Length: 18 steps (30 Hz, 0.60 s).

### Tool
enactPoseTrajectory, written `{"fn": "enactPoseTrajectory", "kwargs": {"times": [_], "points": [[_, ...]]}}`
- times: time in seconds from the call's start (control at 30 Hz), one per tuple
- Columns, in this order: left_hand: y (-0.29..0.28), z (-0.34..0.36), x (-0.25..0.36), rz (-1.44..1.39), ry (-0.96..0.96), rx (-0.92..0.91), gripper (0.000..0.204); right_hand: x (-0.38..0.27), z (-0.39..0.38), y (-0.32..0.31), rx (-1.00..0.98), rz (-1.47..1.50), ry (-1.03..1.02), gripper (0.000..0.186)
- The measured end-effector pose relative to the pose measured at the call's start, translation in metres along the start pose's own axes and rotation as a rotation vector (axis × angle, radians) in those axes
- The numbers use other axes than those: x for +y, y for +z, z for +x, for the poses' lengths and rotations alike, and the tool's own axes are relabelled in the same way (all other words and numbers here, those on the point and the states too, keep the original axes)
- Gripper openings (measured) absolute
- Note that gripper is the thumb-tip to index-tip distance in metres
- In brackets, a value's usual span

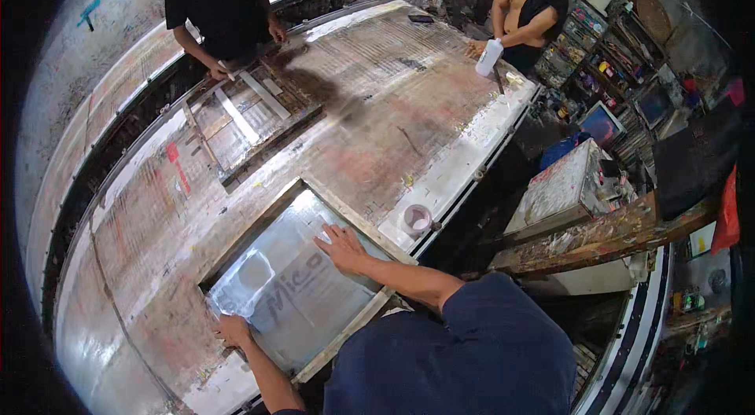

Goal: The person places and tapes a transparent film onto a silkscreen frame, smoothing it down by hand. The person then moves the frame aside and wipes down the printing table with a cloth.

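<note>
A wooden-framed screen [230,250] with pale, translucent mesh lies at an angle on the long worktable before me, with dark printed lettering showing on its surface and a glossy patch toward its left. My left hand [234,330] grips the screen's frame near the lower-left corner. My right hand [342,246] rests on the mesh in the upper-right part, fingers spread. Right of the screen, a roll of tape [418,218] sits on the white table edge.
A co-worker in a black shirt [212,6] stands beyond another frame with strips [206,140]. Another person [527,14] stands at the back right by a white bottle [487,57]. A cluttered shelf [598,61] and a paint-marked wooden beam [574,234] are on the right.
</note>
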State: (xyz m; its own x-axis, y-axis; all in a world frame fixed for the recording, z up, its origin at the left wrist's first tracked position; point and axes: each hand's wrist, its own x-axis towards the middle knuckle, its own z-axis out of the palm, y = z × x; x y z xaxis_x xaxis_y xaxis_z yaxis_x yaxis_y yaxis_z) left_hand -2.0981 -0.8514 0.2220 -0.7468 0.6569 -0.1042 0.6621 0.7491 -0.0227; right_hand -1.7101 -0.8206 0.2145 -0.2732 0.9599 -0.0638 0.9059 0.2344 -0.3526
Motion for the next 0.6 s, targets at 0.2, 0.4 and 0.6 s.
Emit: {"fn": "enactPoseTrajectory", "kwargs": {"times": [0.2,0.4,0.6], "points": [[0.009,0.003,-0.002,0.011,0.004,0.082,0.033,-0.005,-0.005,-0.008,0.071,-0.076,-0.058,0.069],[-0.003,0.001,0.002,-0.027,-0.025,-0.009,0.034,-0.013,-0.001,-0.012,0.051,-0.130,-0.011,0.074],[-0.017,0.005,0.011,-0.017,-0.059,-0.121,0.032,-0.037,0.011,-0.004,0.060,0.005,0.008,0.048]]}}
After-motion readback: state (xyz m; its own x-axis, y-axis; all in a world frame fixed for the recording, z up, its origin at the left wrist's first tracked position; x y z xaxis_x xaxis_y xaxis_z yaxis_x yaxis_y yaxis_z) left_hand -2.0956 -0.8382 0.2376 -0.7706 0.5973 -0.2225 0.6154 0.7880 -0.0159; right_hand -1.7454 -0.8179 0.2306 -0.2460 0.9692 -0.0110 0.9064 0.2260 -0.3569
